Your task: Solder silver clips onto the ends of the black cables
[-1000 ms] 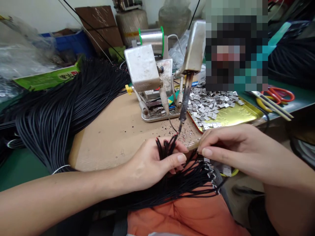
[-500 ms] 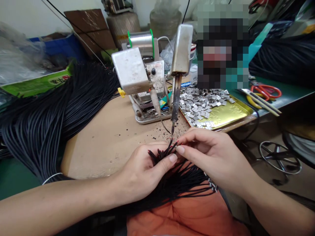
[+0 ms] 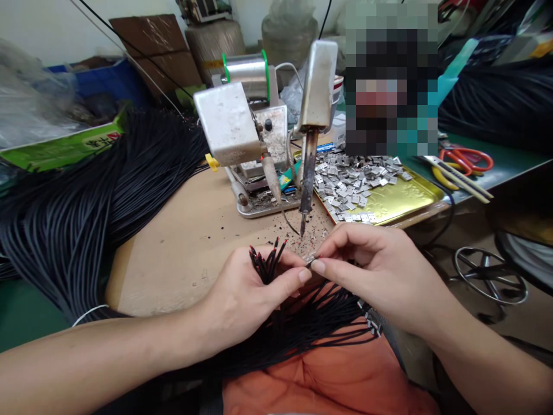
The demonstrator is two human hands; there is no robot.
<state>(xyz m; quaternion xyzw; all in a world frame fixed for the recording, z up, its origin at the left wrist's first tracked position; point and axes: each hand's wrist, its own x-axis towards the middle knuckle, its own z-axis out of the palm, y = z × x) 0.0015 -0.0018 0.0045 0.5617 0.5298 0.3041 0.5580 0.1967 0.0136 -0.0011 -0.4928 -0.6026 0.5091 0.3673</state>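
My left hand (image 3: 254,288) is closed round a bunch of black cables (image 3: 265,262) whose red-tipped ends stick up past the fingers. Its thumb reaches toward my right hand (image 3: 363,262), which pinches a small silver metal piece (image 3: 310,259) between thumb and forefinger. Whether a cable is joined to that piece is hidden by the fingers. Just above it the soldering iron (image 3: 307,178) points downward in its holder, and a thin solder feed tube (image 3: 273,178) bends to the iron's tip. More black cables, some with metal ends (image 3: 371,320), lie across my lap.
A gold tray (image 3: 415,199) of small metal pieces stands right of the soldering machine (image 3: 227,124), with a solder spool (image 3: 246,78) behind. Scissors (image 3: 466,161) and tweezers lie farther right. A big cable bundle (image 3: 64,219) covers the left. Another person (image 3: 391,80) sits opposite.
The cable ends in my left hand have shifted left and away from the iron's tip, fanning upward. A silver metal piece now shows between my right fingertips. The machine stays put.
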